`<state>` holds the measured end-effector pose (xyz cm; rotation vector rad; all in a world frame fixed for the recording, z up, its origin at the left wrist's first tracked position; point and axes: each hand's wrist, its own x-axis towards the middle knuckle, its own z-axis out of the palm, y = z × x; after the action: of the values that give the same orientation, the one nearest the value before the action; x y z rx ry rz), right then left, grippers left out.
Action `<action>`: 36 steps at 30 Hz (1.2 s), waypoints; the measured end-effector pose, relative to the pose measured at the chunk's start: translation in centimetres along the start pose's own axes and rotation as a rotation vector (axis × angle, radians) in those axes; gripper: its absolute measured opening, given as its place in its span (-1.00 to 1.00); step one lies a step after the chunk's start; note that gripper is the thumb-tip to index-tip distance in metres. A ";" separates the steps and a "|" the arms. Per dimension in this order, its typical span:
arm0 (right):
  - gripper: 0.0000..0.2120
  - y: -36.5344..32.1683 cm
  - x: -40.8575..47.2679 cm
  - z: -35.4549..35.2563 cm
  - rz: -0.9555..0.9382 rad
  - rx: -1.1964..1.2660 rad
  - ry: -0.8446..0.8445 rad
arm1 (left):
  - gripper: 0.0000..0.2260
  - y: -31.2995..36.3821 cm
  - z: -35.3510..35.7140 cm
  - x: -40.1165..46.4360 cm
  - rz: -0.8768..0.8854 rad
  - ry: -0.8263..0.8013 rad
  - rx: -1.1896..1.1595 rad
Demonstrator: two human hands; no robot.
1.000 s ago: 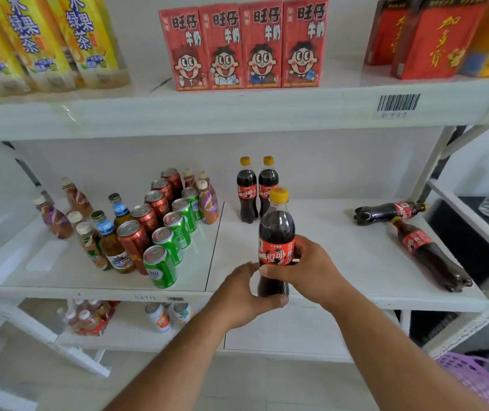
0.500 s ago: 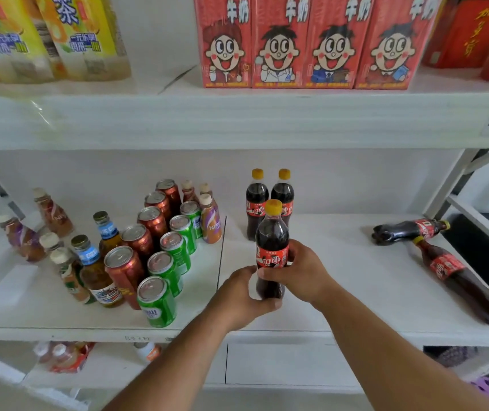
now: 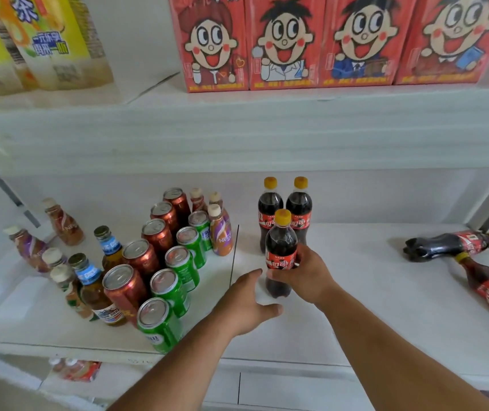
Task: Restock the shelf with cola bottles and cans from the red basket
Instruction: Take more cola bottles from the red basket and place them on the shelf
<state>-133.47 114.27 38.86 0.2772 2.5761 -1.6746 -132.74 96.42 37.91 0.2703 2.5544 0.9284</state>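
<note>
Right hand [image 3: 302,274] wrapped round cola bottle [image 3: 280,253], upright on middle shelf [image 3: 356,307], just near of two standing cola bottles [image 3: 285,209] at the back. Left hand [image 3: 246,304] open, fingers spread, just left of held bottle, not touching it. Two more cola bottles [image 3: 457,244] lying flat far right on same shelf. Red and green cans [image 3: 160,262] in rows to the left, small drink bottles [image 3: 59,262] further left. Red milk cartons [image 3: 326,43] on upper shelf.
</note>
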 end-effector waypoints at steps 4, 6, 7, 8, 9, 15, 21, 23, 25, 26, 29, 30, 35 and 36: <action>-0.51 0.8 0.9 0.5 -0.003 -0.009 -0.004 | -0.23 0.3 0.0 0.4 0.007 0.002 -0.036; -0.51 1.2 1.1 0.6 -0.001 0.009 -0.009 | -0.32 0.4 0.3 0.6 0.014 -0.002 -0.052; -0.51 1.4 1.1 0.6 -0.001 0.011 -0.011 | -0.36 0.3 0.4 0.8 0.018 -0.005 -0.060; -0.50 1.5 1.1 0.6 0.005 0.011 -0.016 | -0.44 0.1 0.7 1.1 0.027 -0.009 -0.075; -0.48 1.6 1.1 0.5 0.011 0.009 -0.023 | -0.54 0.2 0.9 1.3 0.032 -0.017 -0.090; -0.25 3.5 -0.8 1.0 0.087 -0.040 -0.020 | -0.51 -0.8 2.0 2.3 0.040 -0.008 -0.258; -0.64 3.9 -2.9 2.7 0.131 0.006 0.063 | -0.56 -2.6 3.1 3.9 -0.044 0.091 -0.554; -0.64 3.3 -2.9 2.7 0.101 0.041 0.065 | -0.61 -2.7 3.4 4.2 -0.023 0.059 -0.617; -0.61 3.0 -2.8 2.7 0.095 0.064 0.057 | -0.60 -2.7 3.5 4.2 -0.004 0.035 -0.664; -0.60 2.9 -2.7 2.7 0.092 0.069 0.056 | -0.60 -2.7 3.6 4.2 0.001 0.028 -0.688; -0.59 2.8 -2.2 2.9 0.091 0.076 0.056 | -0.58 -2.9 3.4 4.8 0.001 0.018 -0.715; -0.59 2.6 -1.9 2.9 0.090 0.079 0.058 | -0.58 -2.8 3.3 5.2 -0.001 0.018 -0.715; -0.58 1.8 -0.4 2.8 0.113 0.083 0.042 | -0.58 -2.5 2.5 6.8 0.016 0.021 -0.688; -0.58 1.6 -0.1 2.8 0.118 0.082 0.042 | -0.58 -2.4 2.3 7.1 0.025 0.024 -0.689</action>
<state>-133.20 112.35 36.31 0.4637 2.4690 -1.7527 -138.22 98.13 32.53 0.0829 2.0872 1.7412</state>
